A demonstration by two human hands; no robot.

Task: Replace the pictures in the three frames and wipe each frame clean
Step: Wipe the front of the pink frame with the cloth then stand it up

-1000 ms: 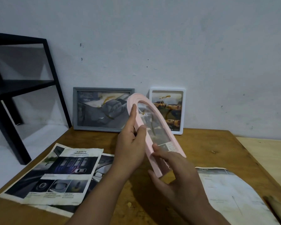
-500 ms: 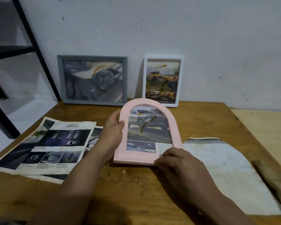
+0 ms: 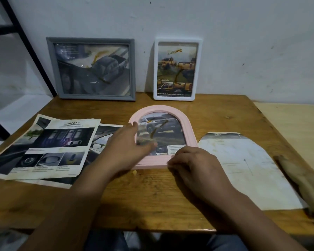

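On the wooden table (image 3: 152, 200) in front of me, the pink arched frame (image 3: 186, 122) lies flat, face up, its long axis running away from me toward the wall, rounded top at the far end and straight base nearest my hands. The car picture under its glass reads upright from my side, with a yellowish smear across it.

My left hand (image 3: 129, 147) is spread over the frame's left side, fingers fairly straight and lying on the glass; it is blurred, so I cannot tell how firmly it presses. It hides the frame's lower left corner and part of the picture. My right hand (image 3: 194, 163) sits at the base's right end, fingers curled down onto the lower edge; whether they actually pinch the rim I cannot tell.

Against the wall stand the grey frame (image 3: 91, 40), long axis sideways, and the white frame (image 3: 177, 39), long axis upright, both streaked with the same yellowish marks. Left of the pink frame lies a loose printed sheet headed "SAFETY" (image 3: 49, 147), overlapping another sheet beneath it. To the right lies a pale arch-cut sheet (image 3: 246, 165), print too faint to read. At the far right edge rests a brownish rolled object (image 3: 297, 180), too dim to identify.
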